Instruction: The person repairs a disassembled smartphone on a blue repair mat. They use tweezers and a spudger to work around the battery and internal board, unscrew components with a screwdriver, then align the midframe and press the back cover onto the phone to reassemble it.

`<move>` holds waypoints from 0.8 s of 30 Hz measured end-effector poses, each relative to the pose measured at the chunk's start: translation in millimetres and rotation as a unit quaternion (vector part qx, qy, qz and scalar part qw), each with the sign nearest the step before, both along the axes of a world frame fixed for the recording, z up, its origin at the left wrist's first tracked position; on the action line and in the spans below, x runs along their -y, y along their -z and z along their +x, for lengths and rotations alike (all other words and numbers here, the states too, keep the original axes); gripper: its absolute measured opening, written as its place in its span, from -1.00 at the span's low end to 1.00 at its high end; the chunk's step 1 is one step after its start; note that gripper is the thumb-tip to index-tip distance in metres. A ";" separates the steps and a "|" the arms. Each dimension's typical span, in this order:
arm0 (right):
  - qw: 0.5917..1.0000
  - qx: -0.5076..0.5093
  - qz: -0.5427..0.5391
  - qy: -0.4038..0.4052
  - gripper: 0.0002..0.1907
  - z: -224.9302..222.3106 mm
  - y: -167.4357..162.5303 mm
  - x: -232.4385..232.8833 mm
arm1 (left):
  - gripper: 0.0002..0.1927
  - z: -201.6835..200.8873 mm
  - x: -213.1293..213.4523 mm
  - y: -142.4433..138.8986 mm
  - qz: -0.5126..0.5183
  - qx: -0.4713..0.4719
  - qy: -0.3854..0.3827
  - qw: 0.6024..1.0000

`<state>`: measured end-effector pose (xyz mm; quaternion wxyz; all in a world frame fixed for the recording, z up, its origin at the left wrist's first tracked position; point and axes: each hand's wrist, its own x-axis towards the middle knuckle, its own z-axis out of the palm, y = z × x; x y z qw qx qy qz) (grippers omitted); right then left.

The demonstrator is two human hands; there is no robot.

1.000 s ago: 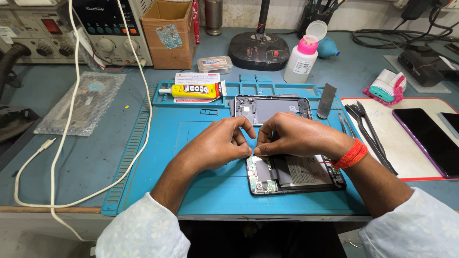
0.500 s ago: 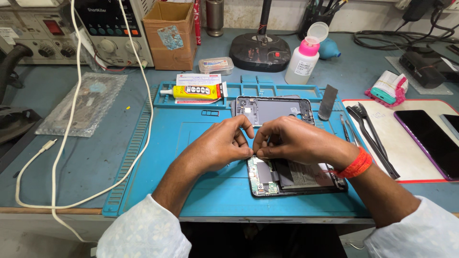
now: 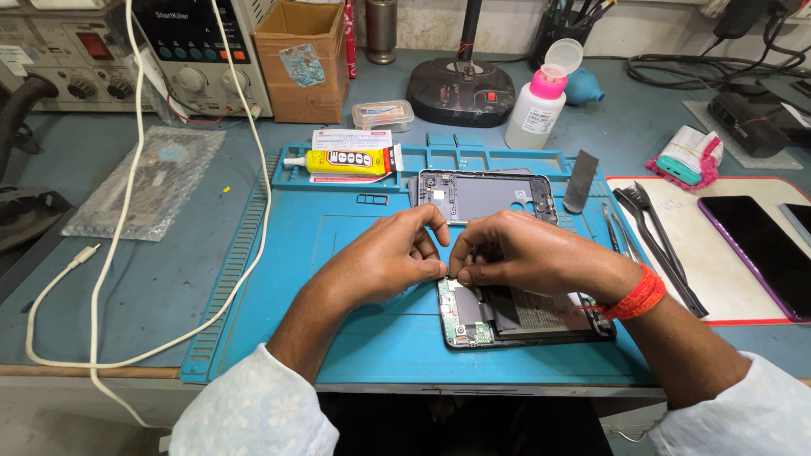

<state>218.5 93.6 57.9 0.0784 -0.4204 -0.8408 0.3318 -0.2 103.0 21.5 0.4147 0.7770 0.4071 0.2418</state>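
Observation:
An opened smartphone (image 3: 515, 317) lies on a blue repair mat (image 3: 338, 245), its circuit board and black battery exposed. My left hand (image 3: 384, 257) and my right hand (image 3: 524, 253) meet fingertip to fingertip over the phone's left end, pinching something small that the fingers hide. A red band circles my right wrist. The phone's grey back cover (image 3: 486, 196) rests just beyond my hands.
A yellow glue tube (image 3: 342, 160) lies at the mat's far edge, a pink-capped bottle (image 3: 536, 105) and black lamp base (image 3: 460, 84) behind. Tweezers and pry tools (image 3: 650, 228) lie right, beside a dark phone (image 3: 760, 253) on a white pad. White cable (image 3: 127, 253), foil bag (image 3: 139, 181) left.
The view has shifted slightly. My hands stay pinched together over the phone's left end with only small finger movement.

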 end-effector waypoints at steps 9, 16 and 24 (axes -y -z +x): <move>1.000 -0.023 0.001 -0.001 -0.82 0.3 1.4 0.6 | -0.71 -0.7 0.2 0.0 -0.008 0.004 0.001 1.000; 1.000 -0.017 -0.012 0.014 -0.82 -0.3 1.2 1.3 | -0.73 -0.5 0.6 -0.7 -0.007 0.005 0.001 1.000; 0.999 -0.023 -0.018 0.021 -0.82 0.1 2.1 2.1 | -0.65 -3.5 1.2 -2.2 -0.020 0.025 0.030 0.999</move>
